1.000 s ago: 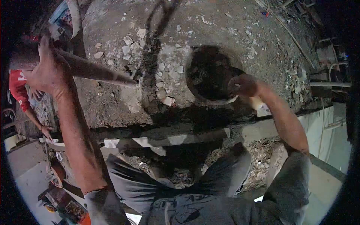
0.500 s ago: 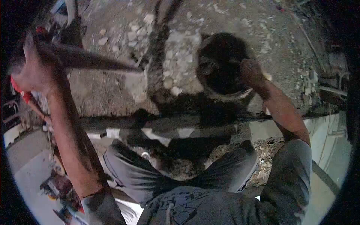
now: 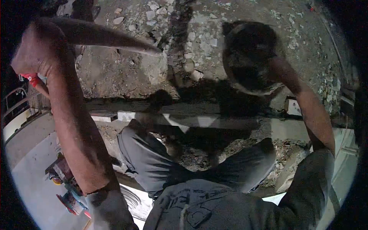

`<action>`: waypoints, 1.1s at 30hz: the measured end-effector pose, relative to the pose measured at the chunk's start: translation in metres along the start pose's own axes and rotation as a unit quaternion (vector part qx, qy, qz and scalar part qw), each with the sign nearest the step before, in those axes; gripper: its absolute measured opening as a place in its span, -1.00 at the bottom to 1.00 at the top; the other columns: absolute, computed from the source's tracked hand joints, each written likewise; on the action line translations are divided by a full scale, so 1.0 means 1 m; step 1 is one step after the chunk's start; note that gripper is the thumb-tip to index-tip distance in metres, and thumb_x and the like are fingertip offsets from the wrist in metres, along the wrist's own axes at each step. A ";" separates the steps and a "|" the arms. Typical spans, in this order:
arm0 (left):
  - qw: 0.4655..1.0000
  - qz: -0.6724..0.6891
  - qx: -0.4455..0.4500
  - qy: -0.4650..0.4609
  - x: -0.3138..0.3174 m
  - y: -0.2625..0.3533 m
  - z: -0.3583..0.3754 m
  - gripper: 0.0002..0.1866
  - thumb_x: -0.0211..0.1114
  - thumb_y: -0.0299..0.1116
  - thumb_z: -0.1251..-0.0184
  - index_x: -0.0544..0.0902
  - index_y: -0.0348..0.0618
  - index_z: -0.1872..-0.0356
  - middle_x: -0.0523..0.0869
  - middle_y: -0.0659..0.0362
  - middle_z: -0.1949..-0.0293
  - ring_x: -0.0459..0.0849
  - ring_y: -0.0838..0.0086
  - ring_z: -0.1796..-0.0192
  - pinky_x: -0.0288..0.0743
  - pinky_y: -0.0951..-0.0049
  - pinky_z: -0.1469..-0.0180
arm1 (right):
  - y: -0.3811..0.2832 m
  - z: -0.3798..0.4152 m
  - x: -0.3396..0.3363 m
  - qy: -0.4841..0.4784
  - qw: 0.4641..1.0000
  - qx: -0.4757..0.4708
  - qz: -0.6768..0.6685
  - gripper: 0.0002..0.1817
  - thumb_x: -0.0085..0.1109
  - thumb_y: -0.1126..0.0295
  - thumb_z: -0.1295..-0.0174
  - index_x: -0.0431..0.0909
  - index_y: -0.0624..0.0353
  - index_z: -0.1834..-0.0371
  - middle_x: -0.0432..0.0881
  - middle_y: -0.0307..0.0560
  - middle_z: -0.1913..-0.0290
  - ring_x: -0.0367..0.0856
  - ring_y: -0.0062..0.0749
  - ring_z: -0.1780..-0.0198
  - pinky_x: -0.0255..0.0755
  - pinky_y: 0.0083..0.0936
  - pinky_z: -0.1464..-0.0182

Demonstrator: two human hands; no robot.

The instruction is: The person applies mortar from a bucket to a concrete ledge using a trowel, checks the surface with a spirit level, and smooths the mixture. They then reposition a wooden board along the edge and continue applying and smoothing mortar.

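At the upper left, my left hand (image 3: 40,46) is closed around the thick end of a long, tapering tool (image 3: 105,34). The tool's narrow tip points right over the rubble; its exact kind does not show. On the right, my right hand (image 3: 281,71) grips the near right side of a round dark basin (image 3: 247,57). Deep shadow fills the basin's inside, and a paler strip of rim shows along its lower edge. My fingers are partly lost in that shadow.
Rough ground with pale stones (image 3: 151,15) spreads ahead. A low ledge (image 3: 291,130) runs across in front of my knees, with a white block (image 3: 294,106) at the right. Tools (image 3: 69,191) lie at lower left, and a red item (image 3: 30,78) is by my left wrist.
The view has shifted, so the ground, the basin and the tool's tip appear higher and further right. Both hands keep their grips.
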State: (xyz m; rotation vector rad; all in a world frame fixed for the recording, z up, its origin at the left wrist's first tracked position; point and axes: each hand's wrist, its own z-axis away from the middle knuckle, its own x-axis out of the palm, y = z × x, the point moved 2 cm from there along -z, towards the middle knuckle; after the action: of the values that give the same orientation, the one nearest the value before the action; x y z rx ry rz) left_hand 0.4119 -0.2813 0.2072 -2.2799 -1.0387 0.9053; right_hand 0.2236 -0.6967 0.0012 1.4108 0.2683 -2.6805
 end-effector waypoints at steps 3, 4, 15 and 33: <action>0.999 0.040 -0.023 -0.029 -0.017 0.003 0.001 -0.82 0.25 -0.18 -0.07 0.73 0.01 0.50 0.70 0.29 0.55 0.65 0.50 0.52 0.41 0.42 0.58 | 0.017 0.000 0.032 0.019 0.994 -0.083 0.071 -0.67 0.13 0.47 -0.01 0.53 0.25 0.10 0.57 0.21 0.24 0.57 -0.02 0.23 0.46 -0.22 0.14; 0.977 0.199 -0.082 0.006 -0.020 0.004 0.004 -0.82 0.28 -0.21 -0.04 0.70 -0.08 0.51 0.69 0.24 0.54 0.65 0.48 0.52 0.43 0.42 0.54 | 0.015 0.003 0.039 0.001 1.000 -0.030 -0.003 -0.69 0.13 0.46 -0.01 0.54 0.26 0.12 0.58 0.20 0.24 0.57 -0.02 0.22 0.46 -0.22 0.14; 0.637 0.690 -0.295 0.176 0.012 -0.001 0.009 -0.67 0.42 -0.29 0.10 0.58 -0.44 0.59 0.67 0.03 0.52 0.61 0.38 0.52 0.50 0.44 0.40 | 0.027 0.041 0.028 -0.187 0.951 0.142 -0.199 -0.62 0.23 0.35 -0.03 0.49 0.33 0.10 0.58 0.18 0.14 0.62 -0.14 0.20 0.49 -0.30 0.20; 0.930 0.343 -0.071 0.111 0.012 0.009 0.002 -0.53 0.38 -0.25 -0.02 0.46 -0.01 0.00 0.67 0.08 0.38 0.64 0.40 0.42 0.49 0.43 0.32 | -0.022 0.169 0.068 -0.096 0.896 0.093 -0.424 -0.67 0.31 0.38 -0.03 0.51 0.24 0.15 0.56 -0.22 0.46 0.56 -0.48 0.41 0.44 -0.46 0.48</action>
State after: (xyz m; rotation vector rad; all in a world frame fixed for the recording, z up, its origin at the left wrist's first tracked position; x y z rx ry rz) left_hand 0.4202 -0.2766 0.1955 -2.8448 -0.1910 0.7994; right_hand 0.0451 -0.7098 0.0417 1.2430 0.7863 -3.5951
